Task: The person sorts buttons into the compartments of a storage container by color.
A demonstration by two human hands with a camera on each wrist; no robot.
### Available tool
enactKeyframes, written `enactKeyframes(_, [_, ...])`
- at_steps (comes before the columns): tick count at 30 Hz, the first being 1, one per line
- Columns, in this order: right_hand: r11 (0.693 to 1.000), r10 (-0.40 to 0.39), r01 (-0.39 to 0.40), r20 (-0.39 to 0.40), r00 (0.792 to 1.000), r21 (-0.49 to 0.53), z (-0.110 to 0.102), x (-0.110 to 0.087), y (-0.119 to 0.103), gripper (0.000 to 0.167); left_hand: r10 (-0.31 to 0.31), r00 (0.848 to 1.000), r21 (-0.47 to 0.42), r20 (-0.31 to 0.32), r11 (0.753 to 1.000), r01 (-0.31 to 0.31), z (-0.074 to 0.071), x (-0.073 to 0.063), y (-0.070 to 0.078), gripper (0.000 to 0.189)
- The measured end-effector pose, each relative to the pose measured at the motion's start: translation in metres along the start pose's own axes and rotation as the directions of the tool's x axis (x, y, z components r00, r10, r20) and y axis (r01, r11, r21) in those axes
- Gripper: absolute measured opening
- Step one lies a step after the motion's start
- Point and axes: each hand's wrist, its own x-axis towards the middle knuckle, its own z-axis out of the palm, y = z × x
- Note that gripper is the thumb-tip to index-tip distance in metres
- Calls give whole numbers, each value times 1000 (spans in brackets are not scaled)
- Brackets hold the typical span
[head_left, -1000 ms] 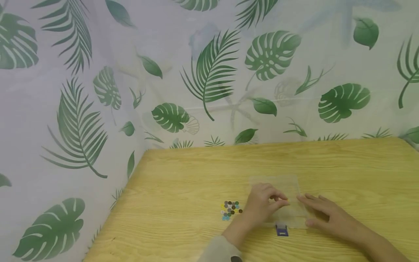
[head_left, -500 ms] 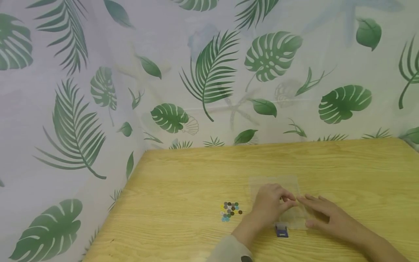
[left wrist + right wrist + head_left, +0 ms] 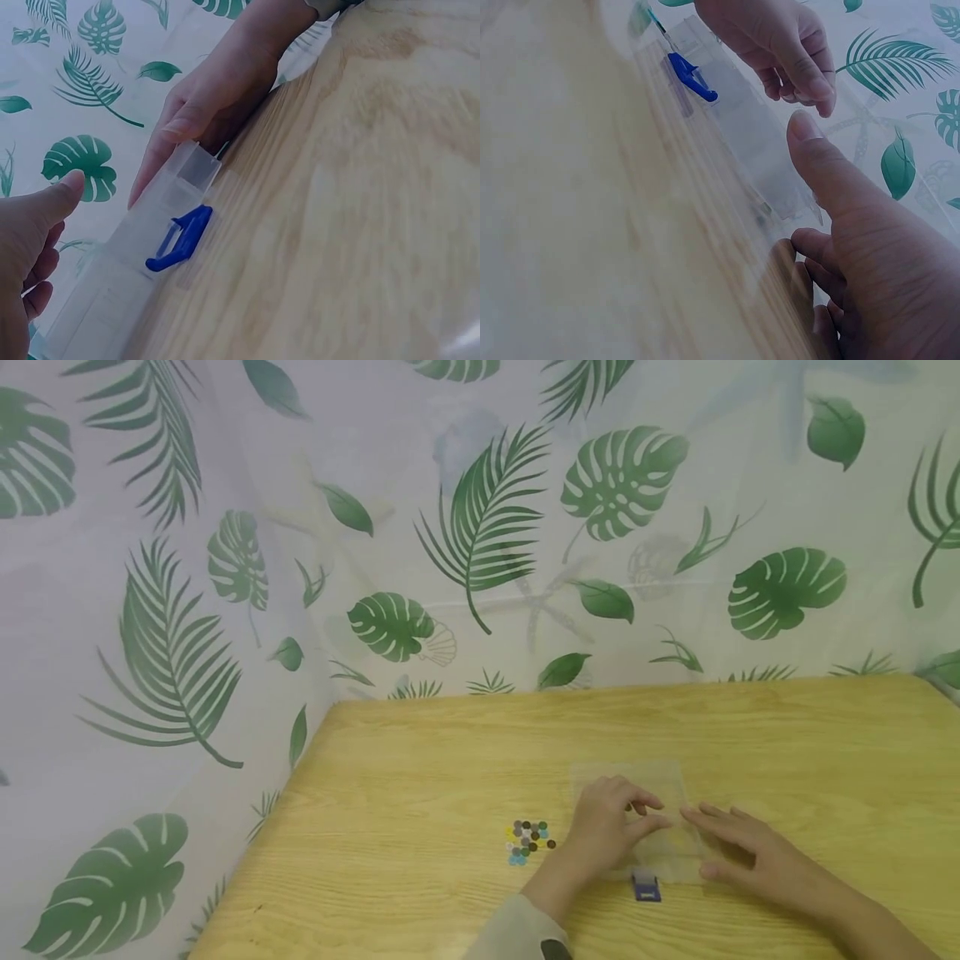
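Note:
A clear plastic box (image 3: pixel 648 774) with a blue latch (image 3: pixel 646 887) on its front side rests on the table. My left hand (image 3: pixel 602 827) is over the box, thumb and forefinger parted with nothing seen between them. A small yellow spot (image 3: pixel 677 838) shows inside the box, right of those fingertips. At the box's right side lies my right hand (image 3: pixel 757 852), fingers fairly straight, fingertips right at the wall. In the left wrist view, the blue latch (image 3: pixel 181 238) stands out from the box's translucent front wall (image 3: pixel 142 232).
Several small coloured button-like discs (image 3: pixel 527 839) lie in a loose cluster on the wooden table (image 3: pixel 420 777), left of the box. Leaf-printed cloth (image 3: pixel 510 527) hangs behind the table and along its left side.
My left hand moved right over the box pinching a small orange-yellow piece, then let go and drew back slightly left. A yellow spot now shows in the box. The right hand stayed put.

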Motion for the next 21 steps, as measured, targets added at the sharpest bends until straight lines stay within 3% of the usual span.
enactKeyframes(9, [1000,-27,27,-6,1000,-14,-2,3,1,63,16,999,-29,-35,999,-17,-13,-11,-12,22])
enactKeyframes(16, [998,-54,54,-12,998,-45,-4,5,0,65,-70,997,-93,13,993,71,-31,-24,-27,21])
enactKeyframes(21, [996,-77,76,-13,997,-39,-5,5,1,65,-103,995,-121,8,987,104,-39,-34,-40,23])
